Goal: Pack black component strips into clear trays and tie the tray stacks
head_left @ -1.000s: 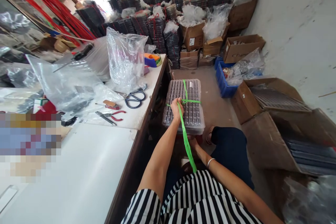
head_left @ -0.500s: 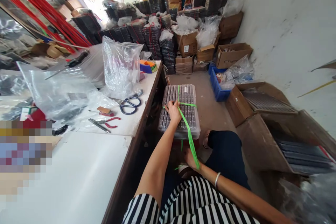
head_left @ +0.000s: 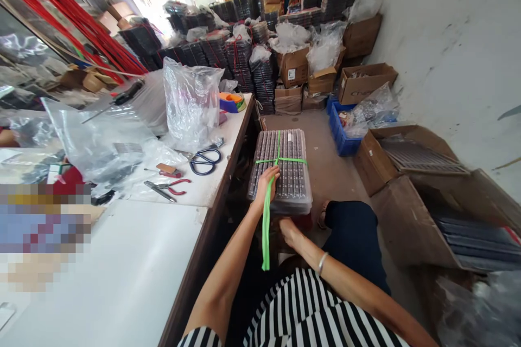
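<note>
- Left: worktable [head_left: 142,260]; on it, near to far: pliers [head_left: 178,189], scissors [head_left: 205,162], plastic bag [head_left: 191,108], tape rolls [head_left: 232,103]
- Centre, just right of worktable: tray stack [head_left: 293,184]
- Crosswise over tray stack: strap [head_left: 299,160], loose end down past near edge
- On near left part of tray stack: left hand [head_left: 263,187]
- Just before near edge: right hand [head_left: 290,229]
- Right, across floor [head_left: 328,173]: bin [head_left: 345,145], then open cartons [head_left: 396,217], along wall [head_left: 439,59]
- Behind: bundled stacks [head_left: 240,65], left of more boxes [head_left: 295,62]
</note>
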Available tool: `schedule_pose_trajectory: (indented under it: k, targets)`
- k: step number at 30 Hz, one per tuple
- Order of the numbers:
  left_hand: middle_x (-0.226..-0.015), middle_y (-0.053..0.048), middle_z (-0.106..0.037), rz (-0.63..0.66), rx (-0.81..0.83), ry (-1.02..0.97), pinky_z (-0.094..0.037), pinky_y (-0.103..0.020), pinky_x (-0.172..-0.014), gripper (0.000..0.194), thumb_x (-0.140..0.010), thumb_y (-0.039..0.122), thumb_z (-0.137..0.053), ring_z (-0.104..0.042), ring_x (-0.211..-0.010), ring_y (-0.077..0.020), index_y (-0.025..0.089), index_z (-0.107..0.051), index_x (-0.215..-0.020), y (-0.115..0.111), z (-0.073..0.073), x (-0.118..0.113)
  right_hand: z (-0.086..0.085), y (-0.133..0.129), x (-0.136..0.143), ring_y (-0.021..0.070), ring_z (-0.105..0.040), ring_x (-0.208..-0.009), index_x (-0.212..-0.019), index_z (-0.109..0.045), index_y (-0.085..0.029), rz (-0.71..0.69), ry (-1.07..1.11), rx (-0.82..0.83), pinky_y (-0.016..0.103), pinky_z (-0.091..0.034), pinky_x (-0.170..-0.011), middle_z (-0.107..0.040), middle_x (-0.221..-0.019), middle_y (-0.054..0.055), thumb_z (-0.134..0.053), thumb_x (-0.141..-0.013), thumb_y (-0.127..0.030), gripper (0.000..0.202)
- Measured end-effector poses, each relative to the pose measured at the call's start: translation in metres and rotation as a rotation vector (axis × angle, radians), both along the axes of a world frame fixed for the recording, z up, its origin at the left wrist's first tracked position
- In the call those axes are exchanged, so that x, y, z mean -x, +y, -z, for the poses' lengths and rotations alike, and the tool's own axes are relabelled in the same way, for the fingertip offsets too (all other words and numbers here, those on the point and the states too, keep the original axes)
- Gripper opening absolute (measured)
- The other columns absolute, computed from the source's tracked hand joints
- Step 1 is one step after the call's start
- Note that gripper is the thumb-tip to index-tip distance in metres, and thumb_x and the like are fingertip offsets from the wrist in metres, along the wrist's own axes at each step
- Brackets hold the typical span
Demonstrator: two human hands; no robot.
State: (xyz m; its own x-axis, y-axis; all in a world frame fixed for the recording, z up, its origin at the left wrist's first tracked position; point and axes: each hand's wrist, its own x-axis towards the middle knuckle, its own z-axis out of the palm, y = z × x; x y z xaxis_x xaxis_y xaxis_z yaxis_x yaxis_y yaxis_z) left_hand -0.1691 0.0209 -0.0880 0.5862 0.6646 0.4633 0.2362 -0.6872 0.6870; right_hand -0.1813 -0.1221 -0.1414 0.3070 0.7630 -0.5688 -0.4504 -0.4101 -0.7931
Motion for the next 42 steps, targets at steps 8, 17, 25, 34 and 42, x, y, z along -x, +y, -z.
schedule_pose_trajectory:
  k: [8, 17, 25, 34, 42]
  targets:
    - [-0.115, -0.011, -0.066, -0.04, -0.014, 0.053, -0.044, -0.043, -0.102, 0.026, -0.087, 0.013, -0.047, -0.053, -0.119, -0.0231, 0.017, -0.068, -0.101, -0.023, -0.003, -0.023, -0.02, -0.043, -0.051, 0.0034, -0.016, -0.037, -0.06, -0.038, -0.021, 0.136, 0.028, -0.032, 0.019, -0.014, -0.039, -0.024, -0.044, -0.012, -0.05, -0.06, -0.026, 0.013]
    - [-0.109, -0.013, -0.066, -0.021, 0.063, 0.092, -0.042, -0.038, -0.102, 0.024, -0.089, 0.012, -0.044, -0.048, -0.125, -0.0235, 0.013, -0.067, -0.094, -0.036, 0.008, -0.032, -0.02, -0.065, -0.071, 0.0133, -0.047, -0.045, -0.088, -0.064, -0.018, -0.091, -0.363, 0.067, 0.025, -0.035, -0.052, -0.055, -0.042, -0.005, -0.054, -0.067, -0.018, 0.024]
    - [-0.093, -0.008, -0.065, 0.112, 0.064, 0.133, -0.047, -0.029, -0.086, 0.027, -0.092, 0.025, -0.043, -0.061, -0.1, -0.0184, 0.018, -0.061, -0.073, -0.029, -0.01, -0.01, -0.048, -0.083, -0.066, 0.0157, -0.06, -0.089, -0.107, -0.062, -0.018, -0.602, -0.754, -0.305, 0.029, -0.044, -0.081, -0.068, -0.1, 0.007, -0.036, -0.082, -0.011, 0.037]
    - [-0.072, -0.002, -0.052, -0.094, -0.082, 0.277, -0.037, -0.027, -0.069, 0.034, -0.095, 0.028, -0.036, -0.047, -0.073, -0.0148, 0.019, -0.049, -0.065, -0.038, -0.011, -0.019, -0.049, -0.04, -0.036, 0.0152, -0.049, -0.073, -0.066, -0.052, -0.018, -0.349, -0.796, -0.409, 0.03, -0.039, -0.07, -0.053, -0.076, 0.004, -0.034, -0.093, -0.042, 0.04]
    - [-0.069, -0.002, -0.054, -0.047, -0.235, 0.265, -0.031, -0.03, -0.069, 0.035, -0.095, 0.027, -0.037, -0.044, -0.073, -0.0164, 0.017, -0.05, -0.064, -0.039, -0.01, -0.016, -0.049, -0.051, -0.029, 0.0078, -0.03, -0.054, -0.06, -0.04, -0.018, 0.055, -0.198, -0.371, 0.024, -0.025, -0.05, -0.035, -0.059, -0.004, -0.048, -0.083, -0.057, 0.046]
